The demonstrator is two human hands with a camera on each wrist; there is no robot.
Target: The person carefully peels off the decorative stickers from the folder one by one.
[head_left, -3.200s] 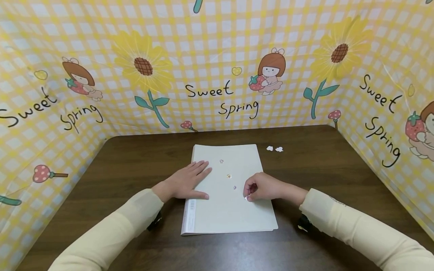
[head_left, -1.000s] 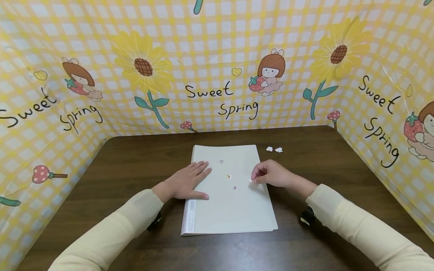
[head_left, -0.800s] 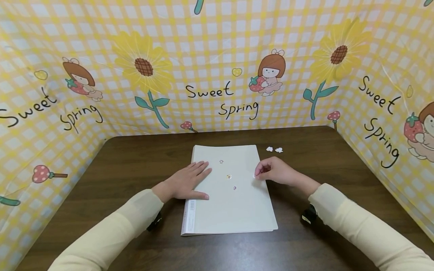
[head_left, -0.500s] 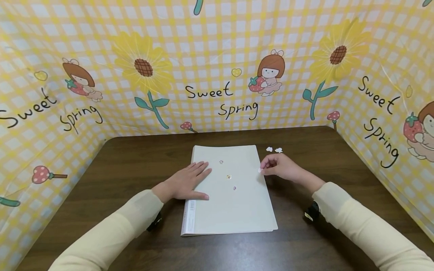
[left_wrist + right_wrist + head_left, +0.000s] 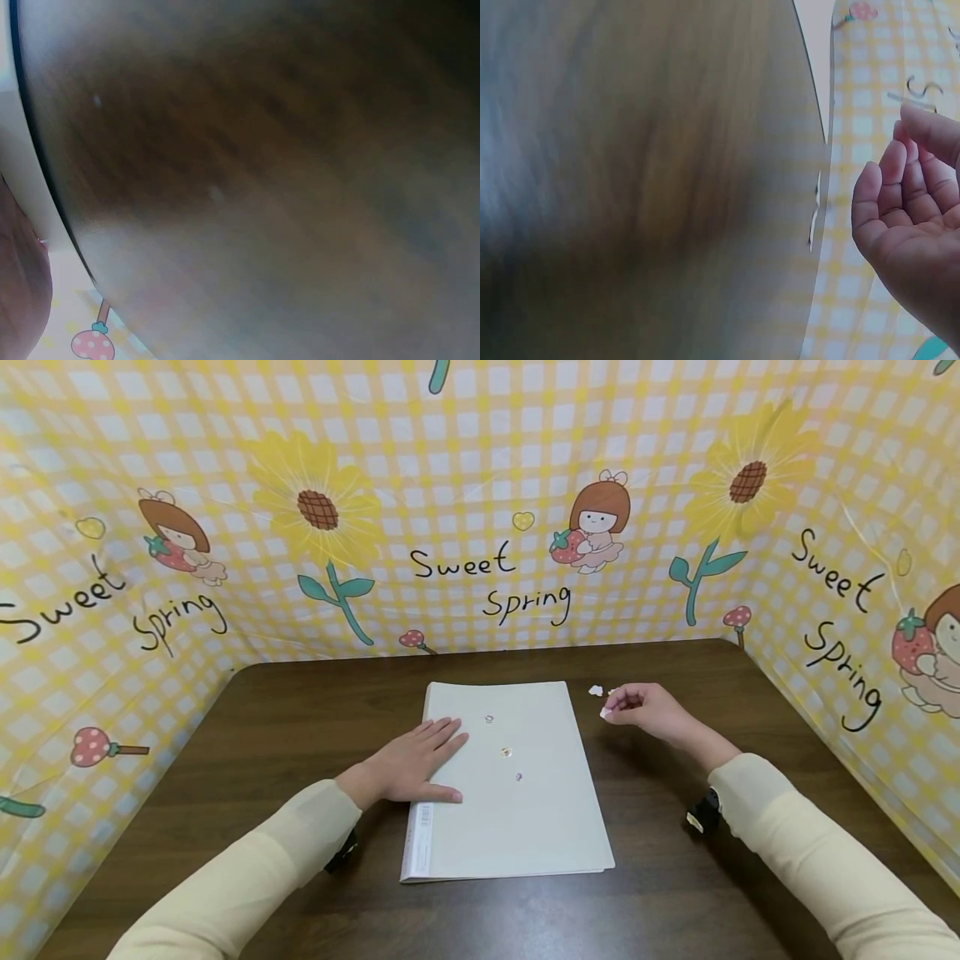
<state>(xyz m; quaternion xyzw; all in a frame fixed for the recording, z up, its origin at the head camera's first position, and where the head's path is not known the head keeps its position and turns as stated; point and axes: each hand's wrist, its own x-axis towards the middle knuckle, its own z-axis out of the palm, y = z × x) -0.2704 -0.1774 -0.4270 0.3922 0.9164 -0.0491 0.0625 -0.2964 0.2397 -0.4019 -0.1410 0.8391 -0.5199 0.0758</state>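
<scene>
A cream-white folder (image 5: 525, 827) lies on the dark wooden table, with three small stickers on its cover: one near the top (image 5: 489, 719), a yellowish one (image 5: 506, 752) and a purplish one (image 5: 519, 777). My left hand (image 5: 412, 764) rests flat on the folder's left edge, fingers spread. Right of the folder, my right hand (image 5: 648, 714) pinches a small white sticker-like piece (image 5: 604, 713) between thumb and fingertips, above the table. Just beyond those fingers lie two white paper scraps; one scrap (image 5: 596, 690) shows whole, the other is mostly hidden by the hand.
The wooden table (image 5: 300, 693) has rounded far corners. A yellow checked cloth (image 5: 465, 468) hangs behind it and at both sides. Mostly blurred tabletop fills the left wrist view. In the right wrist view, two thin white scraps (image 5: 814, 214) appear near the table edge.
My right hand has left the folder, moving right and away from me with the small white piece, and now partly covers one scrap. The left hand and folder stay put.
</scene>
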